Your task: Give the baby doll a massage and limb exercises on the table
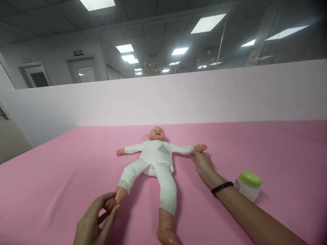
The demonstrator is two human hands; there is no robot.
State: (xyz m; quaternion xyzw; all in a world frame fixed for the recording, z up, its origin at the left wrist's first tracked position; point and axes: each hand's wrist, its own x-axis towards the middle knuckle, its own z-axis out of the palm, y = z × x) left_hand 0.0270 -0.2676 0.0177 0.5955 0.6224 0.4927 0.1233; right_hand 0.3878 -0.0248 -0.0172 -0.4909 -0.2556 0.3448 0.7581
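Observation:
A baby doll in a white top and white trousers lies on its back on the pink sheet, head toward the wall and arms spread wide. Its bare feet point toward me. My left hand grips the doll's foot on the left side, thumb and fingers around the ankle area. At the doll's outstretched arm on the right, my right hand pinches the wrist near the sleeve cuff; some of its fingertips are hidden. A black coiled band circles my right wrist.
A clear jar with a green lid stands on the sheet just beyond my right forearm. Behind the doll runs a low white wall topped by glass. A door with a handle is at the far left.

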